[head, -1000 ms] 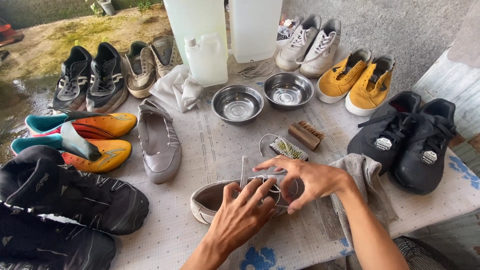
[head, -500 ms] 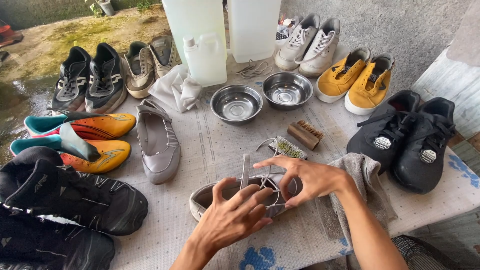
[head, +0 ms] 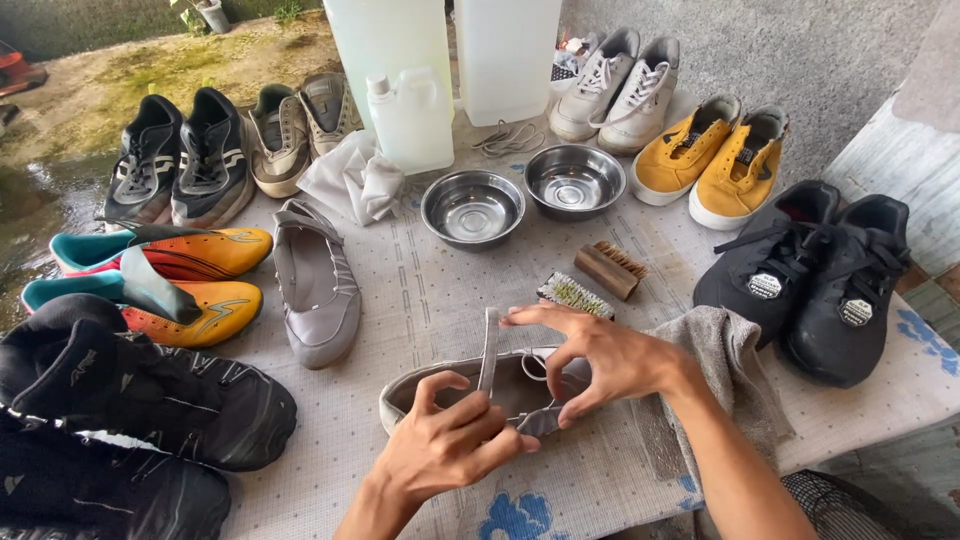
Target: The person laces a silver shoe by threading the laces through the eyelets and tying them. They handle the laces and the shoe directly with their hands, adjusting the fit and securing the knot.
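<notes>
Since a second ago the left hand (head: 450, 445) has closed on the upright strap (head: 488, 350) of the grey shoe (head: 470, 395) near the counter's (head: 420, 300) front edge; the right hand (head: 600, 360) pinches its rear strap.

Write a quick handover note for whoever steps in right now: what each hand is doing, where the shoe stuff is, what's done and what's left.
Left hand: fingers pinching the upright strap of the grey slip-on shoe.
Right hand: fingers working at the same shoe's opening.
Its mate, the other grey shoe, lies further left.
Two brushes, two steel bowls and a grey towel are close by.
Done: cannot tell from here.
Left: the brushes lie untouched on the table.
</notes>
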